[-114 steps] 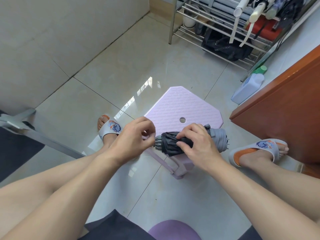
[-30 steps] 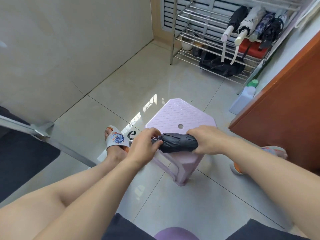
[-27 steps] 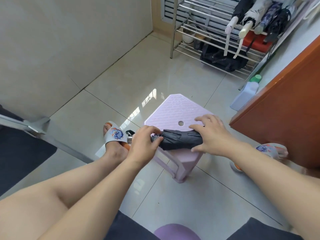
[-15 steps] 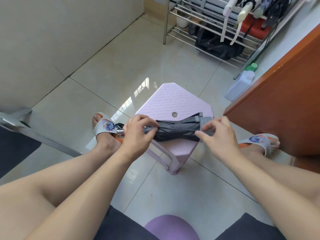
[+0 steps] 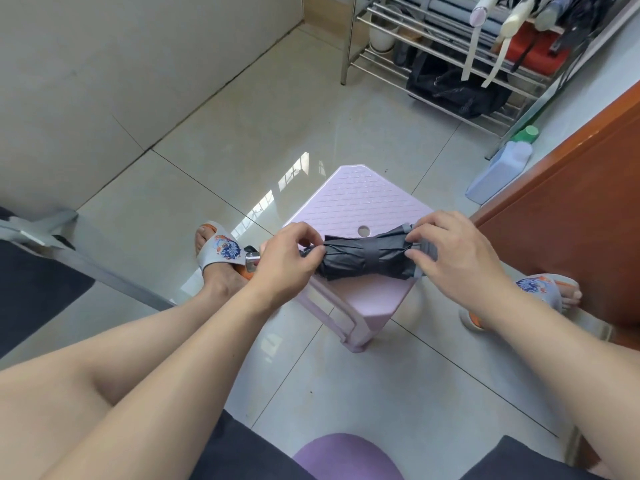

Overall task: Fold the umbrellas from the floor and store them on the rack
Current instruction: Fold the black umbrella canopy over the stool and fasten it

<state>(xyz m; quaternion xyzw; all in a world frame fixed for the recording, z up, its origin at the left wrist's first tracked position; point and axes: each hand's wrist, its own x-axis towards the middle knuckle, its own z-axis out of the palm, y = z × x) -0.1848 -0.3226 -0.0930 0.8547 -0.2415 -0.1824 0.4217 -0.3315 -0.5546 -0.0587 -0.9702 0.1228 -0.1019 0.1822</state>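
A folded dark grey umbrella (image 5: 365, 258) lies crosswise over the near edge of a pink plastic stool (image 5: 367, 199), cinched round its middle by a strap. My left hand (image 5: 284, 258) grips its handle end, and a bit of silver handle pokes out to the left. My right hand (image 5: 457, 251) pinches the lighter grey canopy edge at the other end. The metal rack (image 5: 388, 69) stands at the top right with several folded umbrellas (image 5: 512, 19) hanging on its upper rail.
A pale plastic jug with a green cap (image 5: 502, 168) stands on the floor by a brown wooden cabinet (image 5: 571, 209) at the right. A black bag (image 5: 453, 88) lies on the rack's low shelf. A grey metal frame (image 5: 79, 265) crosses the floor at left. My slippered feet flank the stool.
Over the last seconds my right hand let go of the bundle's middle and moved to its right end. The strap now wraps the middle. The camera has tilted down a little.
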